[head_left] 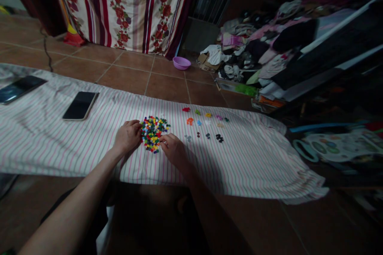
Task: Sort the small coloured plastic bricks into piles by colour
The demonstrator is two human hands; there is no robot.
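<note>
A mixed pile of small coloured pieces [153, 132] lies on a striped cloth [131, 169]. At the pile's left edge rests my left hand [128, 136], palm down, its fingers loosely curved against the pieces. My right hand [172, 147] touches the right edge, thumb and fingertips pinched together; whatever is between them is too small to make out. To the right, little groups sorted by colour sit in rows: red [186, 109], orange [190, 121], yellow [208, 115], light blue [199, 122], purple [219, 117], grey [188, 138] and black pieces [219, 138], among others.
On the cloth's left side lie a phone [80, 106] and another dark-screened device [20, 89]. Beyond the table, a purple basin [181, 63] stands on the tiled floor before a flowered curtain [131, 12]. Heaped clothes [254, 44] fill the back right.
</note>
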